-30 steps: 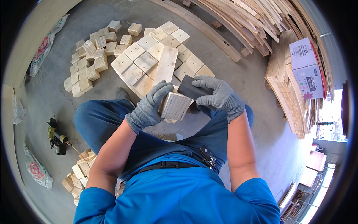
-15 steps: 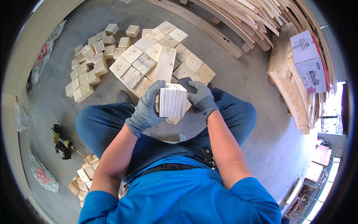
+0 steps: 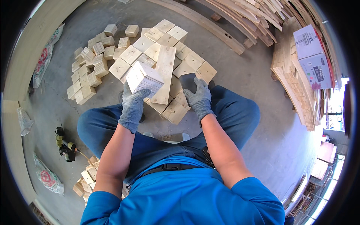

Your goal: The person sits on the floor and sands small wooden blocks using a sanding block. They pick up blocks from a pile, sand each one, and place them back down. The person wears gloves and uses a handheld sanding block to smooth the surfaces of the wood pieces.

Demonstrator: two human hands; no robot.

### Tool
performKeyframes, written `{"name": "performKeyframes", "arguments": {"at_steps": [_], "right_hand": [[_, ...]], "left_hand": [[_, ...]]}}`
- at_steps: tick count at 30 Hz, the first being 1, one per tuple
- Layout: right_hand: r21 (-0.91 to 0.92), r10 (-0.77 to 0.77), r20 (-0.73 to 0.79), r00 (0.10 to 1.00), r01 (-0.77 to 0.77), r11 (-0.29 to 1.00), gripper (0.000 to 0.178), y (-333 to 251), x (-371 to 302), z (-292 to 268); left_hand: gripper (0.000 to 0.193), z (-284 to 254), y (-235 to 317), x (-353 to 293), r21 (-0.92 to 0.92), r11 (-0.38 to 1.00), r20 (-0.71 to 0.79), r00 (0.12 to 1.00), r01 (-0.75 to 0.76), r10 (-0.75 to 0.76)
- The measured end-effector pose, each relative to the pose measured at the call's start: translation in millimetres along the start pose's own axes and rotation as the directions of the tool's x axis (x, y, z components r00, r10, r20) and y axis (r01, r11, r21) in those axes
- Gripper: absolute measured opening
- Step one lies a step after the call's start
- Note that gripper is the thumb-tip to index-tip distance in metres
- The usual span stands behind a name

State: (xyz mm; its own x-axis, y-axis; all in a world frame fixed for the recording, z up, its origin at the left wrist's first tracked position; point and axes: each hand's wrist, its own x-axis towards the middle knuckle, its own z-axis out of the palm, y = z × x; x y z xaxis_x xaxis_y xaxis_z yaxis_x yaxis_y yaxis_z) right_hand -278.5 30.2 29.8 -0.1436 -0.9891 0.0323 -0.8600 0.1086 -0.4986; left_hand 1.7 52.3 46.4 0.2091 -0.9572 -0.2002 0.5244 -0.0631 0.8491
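My left hand (image 3: 132, 105), in a grey glove, grips a pale wooden block (image 3: 144, 78) with layered sides. The block is tilted, its smooth face turned up to the left. In my gloved right hand (image 3: 198, 99) is a dark, flat rectangular block (image 3: 188, 81), possibly a sanding block. The two things are apart. Below both hands, wooden blocks (image 3: 131, 55) stand packed together in a large group, many with small dark marks on top. A flat wooden board (image 3: 165, 71) lies across this group, between my hands.
Loose wooden blocks (image 3: 87, 90) sit on the floor at the left. A power tool (image 3: 64, 144) with a yellow hose lies near my left knee, above more blocks (image 3: 90, 174). Long planks (image 3: 240, 18) are stacked at the far right. A cardboard box (image 3: 314, 56) rests on stacked timber.
My left hand has moved left and away from my body, tilting the wooden block. The right hand has shifted slightly, and the dark block now shows more fully, apart from the wooden one.
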Motion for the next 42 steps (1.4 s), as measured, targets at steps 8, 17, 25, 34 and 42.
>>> {"name": "performKeyframes", "arguments": {"at_steps": [8,17,25,34,42], "right_hand": [[0.063,0.053,0.188,0.981,-0.066,0.996,0.062,5.6,2.1,4.4],[0.248,-0.028,0.035,0.999,0.018,0.969,0.066,15.8,2.1,-12.3],[0.537,-0.119,0.145,0.982,0.023,0.843,0.069,-9.5,-9.3,-32.9],[0.738,-0.201,0.237,0.95,-0.042,0.674,0.066,-5.9,-14.3,-50.6],[0.739,-0.24,0.325,0.915,-0.087,0.669,0.081,-20.9,-18.9,-73.6]], "left_hand": [[0.074,-7.9,-2.3,5.2,-0.072,0.995,-0.051,0.996,0.063,-0.067],[0.07,0.8,-4.8,-0.3,-0.037,0.982,0.066,0.981,0.184,-0.182],[0.072,21.8,-1.8,-7.9,0.04,0.942,0.232,0.914,0.332,-0.332],[0.104,48.5,-9.4,-8.7,0.45,0.888,0.266,0.964,-0.096,-0.03],[0.116,62.0,-6.9,-20.8,0.762,0.407,0.49,0.86,-0.503,0.144]]}}
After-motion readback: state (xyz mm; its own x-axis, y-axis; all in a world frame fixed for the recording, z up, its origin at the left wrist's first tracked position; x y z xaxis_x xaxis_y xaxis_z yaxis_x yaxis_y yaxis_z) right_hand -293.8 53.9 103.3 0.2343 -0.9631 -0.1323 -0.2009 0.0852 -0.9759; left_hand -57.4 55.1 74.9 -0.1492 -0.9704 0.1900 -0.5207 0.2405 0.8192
